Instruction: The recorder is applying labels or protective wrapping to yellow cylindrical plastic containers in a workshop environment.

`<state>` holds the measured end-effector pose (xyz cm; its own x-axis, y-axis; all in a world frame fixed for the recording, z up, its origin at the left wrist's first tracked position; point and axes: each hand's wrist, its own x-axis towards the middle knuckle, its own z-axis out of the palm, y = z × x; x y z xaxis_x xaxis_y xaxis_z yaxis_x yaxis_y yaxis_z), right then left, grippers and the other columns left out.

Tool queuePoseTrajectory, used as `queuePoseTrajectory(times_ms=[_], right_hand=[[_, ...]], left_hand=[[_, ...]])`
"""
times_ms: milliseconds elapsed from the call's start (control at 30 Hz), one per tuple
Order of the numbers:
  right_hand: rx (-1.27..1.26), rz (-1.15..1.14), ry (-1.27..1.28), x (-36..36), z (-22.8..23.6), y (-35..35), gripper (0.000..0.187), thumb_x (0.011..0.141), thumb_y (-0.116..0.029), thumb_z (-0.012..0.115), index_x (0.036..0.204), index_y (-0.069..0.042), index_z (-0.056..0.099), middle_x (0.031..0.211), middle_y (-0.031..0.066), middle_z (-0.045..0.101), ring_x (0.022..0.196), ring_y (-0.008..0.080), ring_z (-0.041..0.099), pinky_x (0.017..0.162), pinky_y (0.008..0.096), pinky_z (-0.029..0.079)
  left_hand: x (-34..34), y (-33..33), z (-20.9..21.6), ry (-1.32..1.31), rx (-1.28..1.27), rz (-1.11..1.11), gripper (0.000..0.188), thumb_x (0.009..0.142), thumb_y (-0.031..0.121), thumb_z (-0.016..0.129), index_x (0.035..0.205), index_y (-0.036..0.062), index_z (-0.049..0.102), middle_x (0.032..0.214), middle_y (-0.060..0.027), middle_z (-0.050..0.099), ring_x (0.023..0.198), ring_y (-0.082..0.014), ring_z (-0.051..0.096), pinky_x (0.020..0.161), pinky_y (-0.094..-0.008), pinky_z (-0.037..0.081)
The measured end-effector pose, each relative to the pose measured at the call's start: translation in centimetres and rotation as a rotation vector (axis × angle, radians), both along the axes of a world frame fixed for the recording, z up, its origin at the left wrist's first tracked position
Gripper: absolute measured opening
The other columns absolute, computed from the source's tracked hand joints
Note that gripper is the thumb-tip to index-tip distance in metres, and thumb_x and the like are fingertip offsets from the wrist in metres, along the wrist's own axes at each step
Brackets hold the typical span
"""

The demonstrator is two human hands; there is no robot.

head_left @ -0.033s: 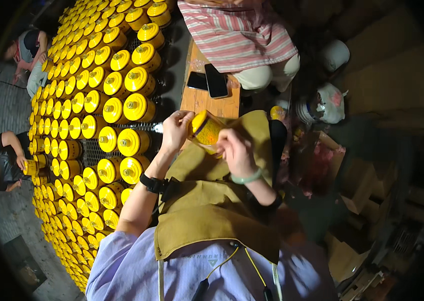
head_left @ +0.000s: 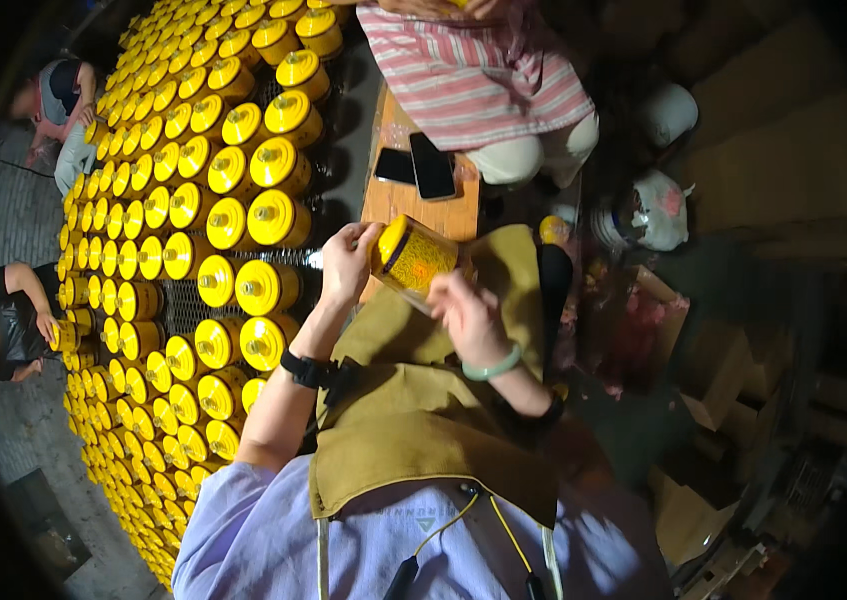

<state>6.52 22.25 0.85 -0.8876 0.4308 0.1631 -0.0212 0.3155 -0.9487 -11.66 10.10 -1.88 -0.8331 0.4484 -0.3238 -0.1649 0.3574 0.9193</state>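
Apparently a light, firm yellow canister point(head_left: 423, 264), tilted above the lap and held by one end.
Its left end is pinched between the thumb and fingers of the left hand point(head_left: 347, 262); the right hand point(head_left: 469, 312) curls by the other end, blurred, so I cannot tell whether it grips. Its smooth wall would probably be slippery and the clear film point(head_left: 408, 296) soft, making the rim the surer hold. Beneath lies a brown apron point(head_left: 383, 325); leftward stand rows of yellow canisters point(head_left: 265, 288).
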Motion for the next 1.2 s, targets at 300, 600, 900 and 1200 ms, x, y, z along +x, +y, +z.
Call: queuePoseTrajectory(times_ms=[300,600,900,1200], right_hand=[[-0.524,-0.230,-0.001,-3.6,0.5,6.4,0.040,0.099,-0.008,0.047,0.139,-0.007,0.040,0.125,0.0113,0.055,0.103,0.0165,0.058,0.089,0.0316,0.048],[-0.511,-0.259,0.096,-0.3,7.5,8.7,0.032,0.097,-0.027,0.045,0.113,-0.002,0.057,0.089,0.0026,0.059,0.063,0.0070,0.048,0.051,0.0211,0.040],[0.257,-0.027,-0.459,2.5,0.1,5.9,0.030,0.067,0.013,0.048,0.087,-0.001,0.066,0.104,0.0139,0.060,0.094,0.0329,0.056,0.078,0.0380,0.046],[0.364,0.003,-0.311,-0.6,1.4,5.4,0.029,0.068,0.015,0.043,0.090,0.002,0.057,0.103,0.0177,0.058,0.093,0.0379,0.055,0.082,0.0424,0.046]], left_hand=[[-1.3,0.0,4.9,-0.424,0.611,0.088,0.028,0.101,0.026,0.054,0.106,0.0008,0.064,0.093,-0.0035,0.069,0.078,-0.0095,0.065,0.072,-0.0254,0.053],[-3.7,-4.6,6.4,-0.043,0.382,0.292,0.024,0.098,0.021,0.058,0.109,0.0017,0.068,0.091,0.0026,0.065,0.079,-0.0056,0.054,0.072,-0.0215,0.045],[-13.1,-34.8,9.7,1.072,-0.267,0.899,0.018,0.093,0.010,0.061,0.097,-0.0052,0.069,0.104,-0.0112,0.069,0.093,-0.0168,0.064,0.087,-0.0277,0.049],[-14.7,-47.5,-2.7,0.733,-0.862,0.771,0.024,0.083,0.018,0.072,0.098,-0.0003,0.071,0.092,-0.0159,0.071,0.085,-0.0320,0.068,0.080,-0.0385,0.051]])
